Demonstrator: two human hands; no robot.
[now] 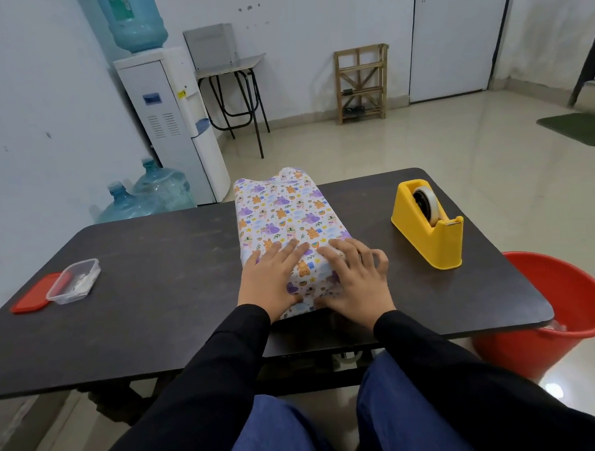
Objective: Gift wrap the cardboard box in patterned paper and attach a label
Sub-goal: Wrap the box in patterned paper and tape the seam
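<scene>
A long box wrapped in white paper with purple and orange animal prints point(283, 219) lies lengthwise on the dark table point(159, 309). Its far end shows loose, unfolded paper sticking up. My left hand point(270, 280) presses flat on the near top of the box with straight fingers. My right hand point(356, 281) lies on the near right corner, fingers spread and bent slightly down over the paper at the near end. The cardboard itself is hidden under the paper.
A yellow tape dispenser point(429, 224) stands on the table to the right. A clear plastic container point(73, 281) and its red lid point(36, 293) sit at the left. A red bucket point(562, 310) stands on the floor at the table's right corner.
</scene>
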